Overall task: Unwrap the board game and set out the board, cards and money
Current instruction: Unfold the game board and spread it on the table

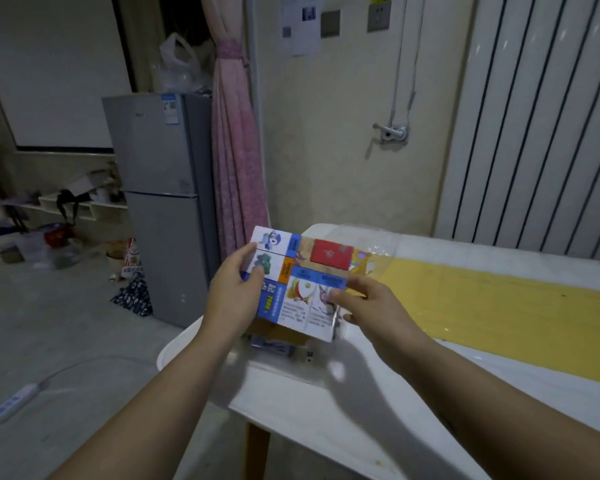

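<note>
Over the near corner of the white surface [326,410], both hands are holding the folded board [302,289] up in the air. The left hand [234,299] is gripping its left edge, thumb on the printed face. The right hand [371,306] is pinching the right edge, fingers curling onto the top. Under the board a small blue pack [274,348] is lying on the surface; contents unclear. Beyond, clear wrap [381,244] is lying loose.

Judgement: unwrapping is looking mostly done. The board is not yet unfolded, and cards and money are not yet set out.
</note>
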### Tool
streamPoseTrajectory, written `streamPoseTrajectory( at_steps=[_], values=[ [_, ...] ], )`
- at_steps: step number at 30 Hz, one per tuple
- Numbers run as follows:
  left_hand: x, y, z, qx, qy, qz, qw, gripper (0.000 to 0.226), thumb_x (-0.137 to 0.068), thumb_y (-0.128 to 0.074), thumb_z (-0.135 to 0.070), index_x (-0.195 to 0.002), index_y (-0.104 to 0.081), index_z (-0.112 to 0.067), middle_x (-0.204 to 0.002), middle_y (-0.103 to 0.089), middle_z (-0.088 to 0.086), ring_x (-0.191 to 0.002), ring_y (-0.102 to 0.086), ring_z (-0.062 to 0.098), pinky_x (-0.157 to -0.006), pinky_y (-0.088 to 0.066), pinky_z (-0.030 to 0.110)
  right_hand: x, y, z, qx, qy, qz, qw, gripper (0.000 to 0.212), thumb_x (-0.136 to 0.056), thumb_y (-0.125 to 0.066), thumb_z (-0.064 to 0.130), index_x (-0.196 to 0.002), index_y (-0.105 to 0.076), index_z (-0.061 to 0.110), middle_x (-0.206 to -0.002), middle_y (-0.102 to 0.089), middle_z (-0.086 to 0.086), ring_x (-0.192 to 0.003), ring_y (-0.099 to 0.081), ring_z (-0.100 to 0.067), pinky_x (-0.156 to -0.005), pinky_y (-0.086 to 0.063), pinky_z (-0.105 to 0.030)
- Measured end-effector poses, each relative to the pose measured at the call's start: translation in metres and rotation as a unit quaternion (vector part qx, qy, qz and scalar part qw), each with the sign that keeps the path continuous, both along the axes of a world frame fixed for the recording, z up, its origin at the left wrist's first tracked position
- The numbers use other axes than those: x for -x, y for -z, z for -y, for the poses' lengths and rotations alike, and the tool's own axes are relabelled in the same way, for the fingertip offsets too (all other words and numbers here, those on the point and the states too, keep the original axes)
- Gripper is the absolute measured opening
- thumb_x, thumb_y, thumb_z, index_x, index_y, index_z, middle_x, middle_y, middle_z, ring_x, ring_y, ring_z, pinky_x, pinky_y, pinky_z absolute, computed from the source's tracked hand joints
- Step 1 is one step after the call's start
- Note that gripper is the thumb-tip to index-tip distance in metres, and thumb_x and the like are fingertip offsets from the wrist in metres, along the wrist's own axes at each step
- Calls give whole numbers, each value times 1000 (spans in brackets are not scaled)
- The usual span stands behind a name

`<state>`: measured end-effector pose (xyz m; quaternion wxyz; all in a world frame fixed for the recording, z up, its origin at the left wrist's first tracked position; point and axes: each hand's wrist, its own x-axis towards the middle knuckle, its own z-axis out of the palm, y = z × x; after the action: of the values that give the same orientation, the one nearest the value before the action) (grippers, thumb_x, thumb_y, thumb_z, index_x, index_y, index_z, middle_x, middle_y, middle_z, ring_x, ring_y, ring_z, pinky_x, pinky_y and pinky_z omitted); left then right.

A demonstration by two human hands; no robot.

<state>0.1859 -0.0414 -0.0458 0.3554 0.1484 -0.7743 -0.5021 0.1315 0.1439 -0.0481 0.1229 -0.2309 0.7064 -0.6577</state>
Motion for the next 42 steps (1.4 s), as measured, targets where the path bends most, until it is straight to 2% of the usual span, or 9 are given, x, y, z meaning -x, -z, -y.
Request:
streamPoseTrajectory(
  at_steps=[4, 10, 17, 23, 28, 33, 36, 39, 42],
  values=[
    [2, -32, -46, 7, 82, -99, 992, 42, -95, -51, -8, -133, -49, -26, -130, -54, -12, -117, -52, 1, -95, -44, 21, 1, -25, -27, 54, 78, -74, 993, 19, -97, -50, 13, -91, -67, 20, -92, -74, -5, -85, -70, -19, -77, -57, -36],
    [20, -73, -110, 48, 161, -154, 974, 52, -96, -51, -8, -142, -36, -27, -130, -47, -20, -121, -47, -3, -99, -39, 15, 15, -75, -103, 129, 171, -134, 968, 18, -97, -49, 20, -94, -66, 26, -99, -72, -2, -93, -67, -17, -77, -56, -37],
    [57, -96, -195, -6, 268, -48, 962, 55, -95, -55, -13, -144, -32, -22, -132, -47, -8, -106, -53, 5, -58, -47, 8, 13, -109, -191, 156, 241, -167, 943, 16, -98, -47, 20, -97, -63, 19, -97, -71, -4, -90, -67, -16, -73, -55, -36],
    [79, -98, -253, -196, 339, -8, 920, 46, -94, -54, -7, -138, -41, -9, -124, -55, 7, -99, -61, 18, -78, -52, 29, 9, -109, -253, 173, 286, -160, 929, 16, -98, -47, 22, -96, -62, 17, -91, -72, -1, -83, -69, -11, -62, -53, -26],
    [86, -96, -280, -308, 376, -12, 874, 31, -91, -59, -17, -120, -51, -6, -103, -68, 8, -88, -64, 18, -75, -54, 30, 6, -101, -285, 158, 314, -172, 920, 14, -98, -49, 21, -93, -61, 17, -87, -71, 0, -77, -69, -11, -64, -56, -31],
    [82, -104, -277, -248, 459, 83, 849, 52, -84, -49, -53, -114, -66, -13, -114, -69, 9, -97, -67, 22, -86, -51, 37, 4, -94, -304, 77, 275, -219, 933, 13, -95, -53, 15, -95, -63, 23, -77, -70, 10, -69, -66, 1, -53, -50, -15],
    [74, -114, -256, -221, 541, 172, 793, 78, -78, -33, -74, -90, -74, -9, -98, -69, 15, -85, -63, 28, -76, -46, 34, 6, -89, -312, -80, 225, -304, 922, 20, -91, -59, 12, -92, -65, 31, -86, -68, 20, -88, -62, 0, -67, -50, -17],
    [73, -117, -239, -202, 532, 213, 794, 80, -81, -30, -72, -67, -75, -8, -75, -66, 11, -65, -61, 20, -68, -43, 29, 9, -82, -312, -245, 211, -415, 850, 22, -88, -63, 13, -103, -68, 27, -96, -57, 24, -96, -51, -3, -78, -45, -22],
    [76, -110, -230, -157, 520, 242, 804, 55, -89, -39, -50, -93, -72, -6, -83, -71, 11, -72, -67, 19, -69, -51, 29, 14, -75, -306, -320, 179, -533, 763, 26, -86, -63, 22, -112, -69, 20, -102, -64, 10, -98, -54, -12, -75, -50, -27]
  ],
)
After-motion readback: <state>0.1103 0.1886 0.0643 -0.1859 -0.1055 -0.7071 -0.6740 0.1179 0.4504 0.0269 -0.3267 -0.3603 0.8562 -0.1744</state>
